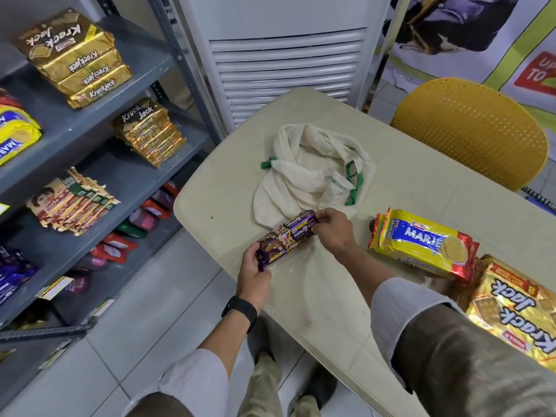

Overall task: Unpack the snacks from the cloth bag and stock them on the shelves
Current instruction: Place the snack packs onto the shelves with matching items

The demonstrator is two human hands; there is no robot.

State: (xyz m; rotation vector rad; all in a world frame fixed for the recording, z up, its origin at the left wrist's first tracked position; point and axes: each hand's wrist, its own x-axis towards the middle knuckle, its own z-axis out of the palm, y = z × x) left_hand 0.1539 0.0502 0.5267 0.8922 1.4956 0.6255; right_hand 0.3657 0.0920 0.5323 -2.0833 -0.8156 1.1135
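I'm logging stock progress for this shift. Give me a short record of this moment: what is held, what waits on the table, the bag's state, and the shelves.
held: purple biscuit packs, left hand on one end, right hand on the other
on table: yellow Marie packs, gold cracker pack
bag: cloth bag lies crumpled and flat on the table
shelves: grey shelves already hold gold cracker stacks and other packs
nearby: yellow chair

Small shop: grey metal shelves [90, 121] stocked with stacked Krackjack biscuit packs [75, 58], shelf-edge price labels [52, 286], promo poster [535, 70] on wall.
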